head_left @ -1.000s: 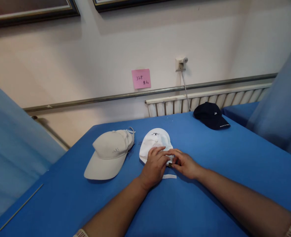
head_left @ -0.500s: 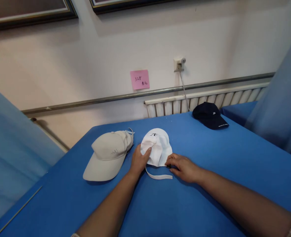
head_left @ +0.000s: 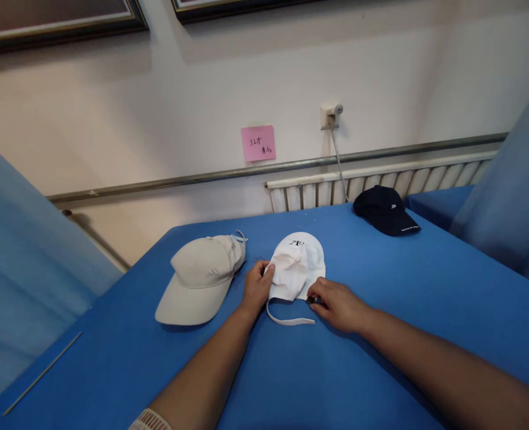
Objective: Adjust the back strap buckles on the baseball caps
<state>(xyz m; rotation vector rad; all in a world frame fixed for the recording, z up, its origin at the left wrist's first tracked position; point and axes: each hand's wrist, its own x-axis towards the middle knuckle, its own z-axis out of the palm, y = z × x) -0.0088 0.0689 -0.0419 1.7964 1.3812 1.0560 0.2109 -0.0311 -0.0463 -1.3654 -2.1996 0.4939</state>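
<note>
A white baseball cap (head_left: 287, 272) with a dark logo lies on the blue table in front of me, its crown creased. My left hand (head_left: 258, 285) grips its left edge, thumb on top of the fabric. At the lower right edge, my right hand (head_left: 333, 303) pinches the cap beside a small dark buckle (head_left: 311, 300). From the cap's near edge a loose white strap (head_left: 291, 322) curves over the table, its end free. Left of my left hand rests a beige cap (head_left: 196, 278), brim facing me.
A navy cap (head_left: 386, 210) sits at the far right of the blue table (head_left: 264, 382). Behind are a metal rail (head_left: 192, 178), a radiator (head_left: 372, 184) and a plugged cord (head_left: 339, 164). Blue curtains (head_left: 26, 269) hang on both sides. A thin rod (head_left: 42, 374) lies at lower left.
The white cap has shifted slightly right and turned, with its crown spread flatter. My left hand has moved a little right with it; the right hand still pinches near the buckle.
</note>
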